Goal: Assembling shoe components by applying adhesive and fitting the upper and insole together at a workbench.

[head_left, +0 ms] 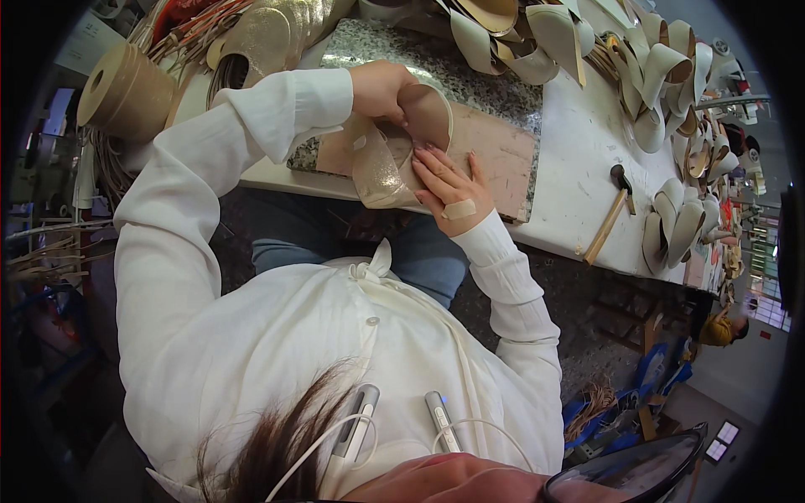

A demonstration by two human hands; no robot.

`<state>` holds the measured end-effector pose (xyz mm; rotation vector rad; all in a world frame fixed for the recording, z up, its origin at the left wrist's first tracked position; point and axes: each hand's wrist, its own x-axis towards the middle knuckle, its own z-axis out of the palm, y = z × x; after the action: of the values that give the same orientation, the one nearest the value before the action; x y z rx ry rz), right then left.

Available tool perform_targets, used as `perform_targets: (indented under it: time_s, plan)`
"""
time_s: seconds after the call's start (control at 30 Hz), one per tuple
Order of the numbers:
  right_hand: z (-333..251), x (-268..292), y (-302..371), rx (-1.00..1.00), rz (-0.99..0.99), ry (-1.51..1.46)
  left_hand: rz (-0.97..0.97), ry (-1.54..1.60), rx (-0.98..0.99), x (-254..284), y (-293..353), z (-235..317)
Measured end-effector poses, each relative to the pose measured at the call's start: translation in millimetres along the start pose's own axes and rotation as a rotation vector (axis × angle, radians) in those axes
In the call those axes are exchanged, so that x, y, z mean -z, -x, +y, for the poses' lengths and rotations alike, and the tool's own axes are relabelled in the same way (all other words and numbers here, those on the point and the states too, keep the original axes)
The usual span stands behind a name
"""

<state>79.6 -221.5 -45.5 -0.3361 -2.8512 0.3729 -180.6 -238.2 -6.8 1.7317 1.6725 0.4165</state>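
A shoe upper point(383, 178), pale gold and glittery outside with a beige inner side, lies curled over a flat pinkish board point(495, 155) at the table's front edge. My left hand point(381, 90) grips its far edge, thumb and fingers closed round the material. Across the near right part of the upper, my right hand point(453, 184) lies palm down with its fingers stretched out. A plaster point(459, 210) is stuck on the back of that hand. What lies under my right fingers is hidden.
Under the board is a speckled stone slab point(360, 42) on a white table point(579, 197). A hammer point(608, 214) rests to the right, near several white shoe uppers point(671, 222). More uppers point(553, 38) are piled behind. At the far left stands a large tape roll point(126, 90).
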Motion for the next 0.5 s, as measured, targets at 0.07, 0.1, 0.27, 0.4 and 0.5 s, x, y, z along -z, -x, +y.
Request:
perform_targets:
  time_s: [0.07, 0.1, 0.27, 0.4, 0.5]
  plan:
    - [-2, 4, 0, -0.024, -0.037, -0.013, 0.006, -0.022, 0.000, 4, 1, 3]
    - [-3, 7, -2, -0.027, -0.040, -0.028, 0.000, -0.019, 0.025, 4, 1, 4]
    - [7, 15, -15, -0.024, -0.042, -0.122, 0.013, -0.114, 0.093, 7, 5, 18]
    - [19, 20, -32, -0.015, -0.106, -0.111, 0.083, -0.158, 0.040, 3, 7, 14]
    - [23, 19, -44, -0.079, -0.153, -0.186, 0.173, -0.163, -0.006, -5, 11, 9]
